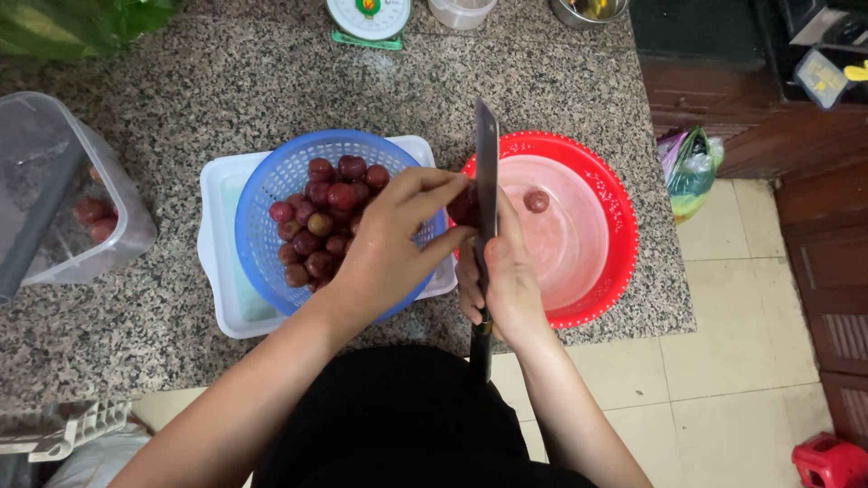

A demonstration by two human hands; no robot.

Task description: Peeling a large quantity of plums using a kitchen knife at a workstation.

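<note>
Head view shows the left hand [389,248] pinching a small dark-red round plum [463,206] at its fingertips, above the gap between the blue plastic colander [262,194] and the red plastic basin [624,226]. Right hand [506,285] grips the broad steel cleaver [486,172], its blade running away from the body, touching the plum's right side.

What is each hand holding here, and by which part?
The left hand pinches a dark red round fruit at its sides with the fingertips; the right hand grips a steel cleaver by its handle.

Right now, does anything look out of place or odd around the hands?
One thing: the big cleaver is cutting a small red fruit pinched in the left hand, in mid-air rather than on a board. Nothing looks spilled.
</note>
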